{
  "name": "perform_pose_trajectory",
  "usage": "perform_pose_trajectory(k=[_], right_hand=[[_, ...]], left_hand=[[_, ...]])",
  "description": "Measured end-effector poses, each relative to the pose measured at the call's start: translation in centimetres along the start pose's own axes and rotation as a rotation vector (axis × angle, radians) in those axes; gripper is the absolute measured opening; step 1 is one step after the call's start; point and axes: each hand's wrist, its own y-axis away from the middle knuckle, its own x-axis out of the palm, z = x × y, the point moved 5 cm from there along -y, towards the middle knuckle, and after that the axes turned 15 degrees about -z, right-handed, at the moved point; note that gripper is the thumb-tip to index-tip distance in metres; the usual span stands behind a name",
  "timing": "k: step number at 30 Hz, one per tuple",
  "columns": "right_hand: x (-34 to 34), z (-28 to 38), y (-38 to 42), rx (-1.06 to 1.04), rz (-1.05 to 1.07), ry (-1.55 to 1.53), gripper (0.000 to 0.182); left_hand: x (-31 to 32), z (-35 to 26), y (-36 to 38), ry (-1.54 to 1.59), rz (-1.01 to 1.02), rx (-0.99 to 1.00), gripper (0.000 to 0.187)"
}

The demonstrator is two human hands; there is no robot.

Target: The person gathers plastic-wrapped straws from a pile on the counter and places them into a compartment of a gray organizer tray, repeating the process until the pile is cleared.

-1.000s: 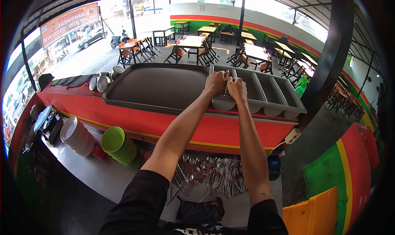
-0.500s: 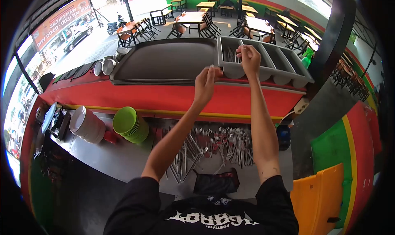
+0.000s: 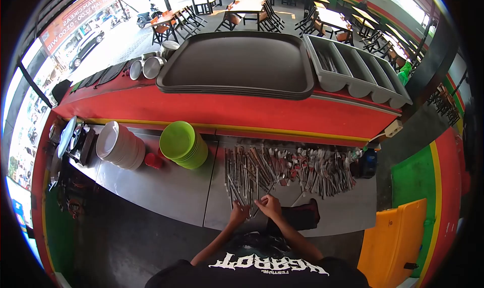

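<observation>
On the steel counter lies a bundle of long thin metal chopsticks (image 3: 242,174). My left hand (image 3: 240,212) is at their near ends, fingers closed on chopsticks. Just to its right, my right hand (image 3: 269,206) also has its fingers pinched on chopsticks; how many each holds is not clear. Right of the bundle spread several spoons (image 3: 287,162) and a row of forks or spoons (image 3: 327,172), closely packed. A dark cloth or pouch (image 3: 297,217) lies beside my right hand. On the ledge, the grey cutlery tray (image 3: 348,78) holds some thin utensils in its left compartment.
Stacked brown serving trays (image 3: 237,61) lie on the red ledge beside metal cups (image 3: 153,67). White bowls (image 3: 118,144), a red object (image 3: 153,160) and green bowls (image 3: 182,144) stand on the counter's left. A dark blue container (image 3: 368,163) is at right; an orange panel (image 3: 390,237) stands near.
Both my hands have come down from the cutlery tray on the ledge to the chopsticks on the counter. The view has tilted down and shifted left.
</observation>
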Motion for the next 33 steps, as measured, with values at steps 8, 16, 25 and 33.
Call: perform_pose_trajectory(k=[8,16,25,33], right_hand=[[3.3,-0.6,0.0,-0.01,0.118,0.441,0.057],[4.6,0.0,1.1,-0.103,0.091,0.298,0.043],[5.1,-1.9,1.1,-0.228,0.007,-0.001,0.037],[4.5,-1.9,0.8,0.059,0.049,-0.076,0.076]], left_hand=[[4.9,3.3,-6.4,-0.191,0.191,0.241,0.063],[2.2,-1.6,-4.4,-0.026,0.165,0.077,0.051],[1.2,-2.7,-3.8,0.068,0.048,0.113,0.033],[2.3,-1.7,-3.6,0.178,0.091,0.122,0.028]])
